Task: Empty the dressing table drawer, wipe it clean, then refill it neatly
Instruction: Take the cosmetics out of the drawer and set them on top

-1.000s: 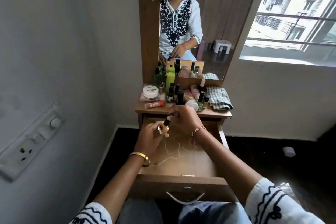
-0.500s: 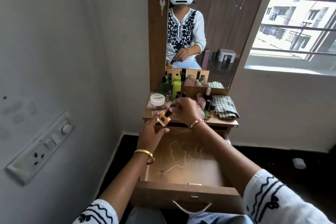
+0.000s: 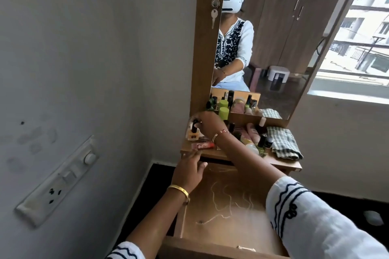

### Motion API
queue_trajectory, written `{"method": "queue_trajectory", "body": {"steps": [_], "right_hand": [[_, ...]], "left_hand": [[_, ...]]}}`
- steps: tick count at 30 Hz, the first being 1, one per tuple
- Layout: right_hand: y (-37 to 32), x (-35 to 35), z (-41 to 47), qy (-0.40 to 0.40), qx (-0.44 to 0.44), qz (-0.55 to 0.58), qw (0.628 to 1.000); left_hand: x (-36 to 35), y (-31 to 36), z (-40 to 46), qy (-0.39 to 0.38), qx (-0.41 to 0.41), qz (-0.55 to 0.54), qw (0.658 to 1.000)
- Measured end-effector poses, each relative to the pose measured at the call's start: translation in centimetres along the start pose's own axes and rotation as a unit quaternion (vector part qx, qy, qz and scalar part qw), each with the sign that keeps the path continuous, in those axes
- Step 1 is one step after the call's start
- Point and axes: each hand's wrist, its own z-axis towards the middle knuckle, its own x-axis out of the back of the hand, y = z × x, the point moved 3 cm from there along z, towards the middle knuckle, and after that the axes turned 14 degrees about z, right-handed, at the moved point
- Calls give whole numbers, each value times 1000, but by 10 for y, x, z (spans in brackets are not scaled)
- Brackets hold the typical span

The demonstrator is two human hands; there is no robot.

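While right hand (image 3: 207, 122) pinches black cap of yellow nail polish bottle (image 3: 193, 133) at desk (image 3: 280, 163) rear-left corner, left hand (image 3: 188, 171), fingers relaxed, holds nothing over drawer (image 3: 223, 225), which is pulled out w/ pale smears on floor.

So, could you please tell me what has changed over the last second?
The right hand carried the yellow nail polish bottle from above the drawer to the tabletop's left rear and holds its cap. The left hand let go of it. The checked cloth stayed put.
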Motion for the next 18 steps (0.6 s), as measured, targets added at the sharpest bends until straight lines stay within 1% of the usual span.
{"method": "queue_trajectory", "body": {"steps": [3,7,10,16,18], "right_hand": [[5,-12,5,-19,1,-6,1000],[12,-19,9,-26,-4,-4,1000],[12,-19,12,-23,1,-2,1000],[11,-17,13,-47,4,-1,999],[11,-16,11,-42,2,5,999]], "left_hand": [[-4,-5,4,-10,-19,41,999],[-8,-8,6,-9,-31,64,997],[-8,-8,5,-11,-29,68,997],[-6,-5,1,-13,-30,66,997],[-5,-4,1,-13,-32,67,997]]}}
